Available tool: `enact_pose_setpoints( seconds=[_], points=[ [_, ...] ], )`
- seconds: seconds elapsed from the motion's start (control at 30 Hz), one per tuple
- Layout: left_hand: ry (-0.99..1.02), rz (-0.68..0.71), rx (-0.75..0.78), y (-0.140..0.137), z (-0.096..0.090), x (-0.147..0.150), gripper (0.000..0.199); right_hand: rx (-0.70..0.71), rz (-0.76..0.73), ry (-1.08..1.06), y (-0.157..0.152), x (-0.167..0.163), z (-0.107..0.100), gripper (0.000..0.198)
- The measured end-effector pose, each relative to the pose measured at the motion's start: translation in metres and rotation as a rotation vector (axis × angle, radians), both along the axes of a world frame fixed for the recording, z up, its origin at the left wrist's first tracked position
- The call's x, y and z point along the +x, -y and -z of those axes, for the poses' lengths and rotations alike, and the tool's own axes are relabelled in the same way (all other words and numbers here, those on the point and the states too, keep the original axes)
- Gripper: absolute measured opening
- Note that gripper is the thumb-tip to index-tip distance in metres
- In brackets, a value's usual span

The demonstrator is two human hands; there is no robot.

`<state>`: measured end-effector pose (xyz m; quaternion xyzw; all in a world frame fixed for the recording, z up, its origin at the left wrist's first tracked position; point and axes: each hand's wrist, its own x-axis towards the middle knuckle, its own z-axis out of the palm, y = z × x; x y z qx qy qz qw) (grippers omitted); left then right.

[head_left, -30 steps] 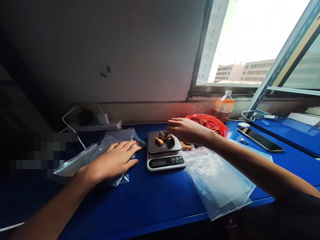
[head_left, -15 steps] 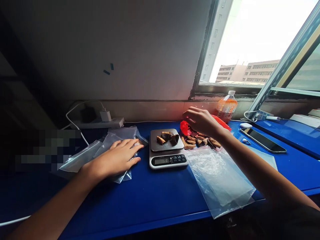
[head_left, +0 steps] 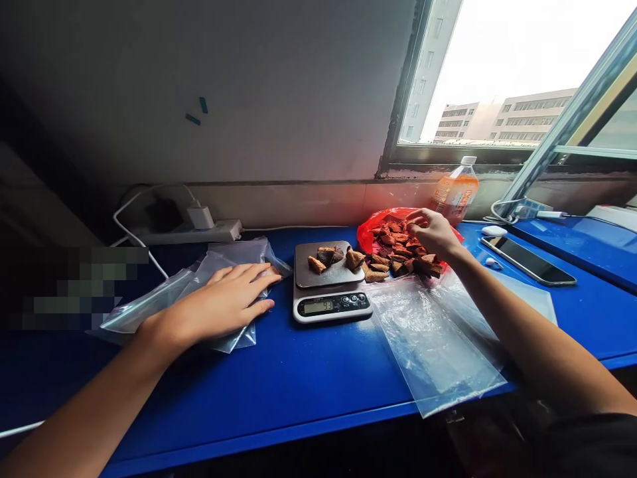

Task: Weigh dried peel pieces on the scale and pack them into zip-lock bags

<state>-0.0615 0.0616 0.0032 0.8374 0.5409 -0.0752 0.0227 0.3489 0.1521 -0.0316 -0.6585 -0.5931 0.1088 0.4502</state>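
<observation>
My left hand [head_left: 231,299] lies flat with its fingers stretched out on a stack of clear plastic bags [head_left: 149,302]. To its right stands a white kitchen scale [head_left: 303,311] with a metal plate and a lit display. Several brown dried chunks [head_left: 326,255] rest on the plate. Behind and right of the scale, an open red plastic bag [head_left: 367,232] holds many similar pieces [head_left: 391,242], some spilling out in front. Over that pile my right hand [head_left: 432,232] has its fingers bent together at the pieces; whatever they pinch is hidden.
Clear zip bags [head_left: 438,358] lie right of the scale, overhanging the table's front edge. A drink bottle [head_left: 458,192] stands behind the red bag. A phone [head_left: 530,262], an earbud [head_left: 494,263] and its case lie at the right. A power strip [head_left: 223,231] with a charger sits at the back left.
My right hand has moved right, from the red bag's left side to over the pieces. The right-hand chunk on the scale sits differently. My left hand stays on the bags; the view has tilted slightly.
</observation>
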Motion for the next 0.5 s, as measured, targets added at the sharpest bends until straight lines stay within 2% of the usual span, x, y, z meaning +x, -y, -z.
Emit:
enact_pose_setpoints(
  seconds=[0.13, 0.5],
  points=[
    [-0.016, 0.013, -0.007, 0.001, -0.001, 0.000, 0.061, 0.005, -0.051, 0.052, -0.001, -0.001, 0.004, 0.031],
    [-0.009, 0.007, -0.014, 0.000, -0.001, 0.000, 0.060, 0.077, -0.001, 0.216, -0.005, 0.008, 0.009, 0.034]
  ],
)
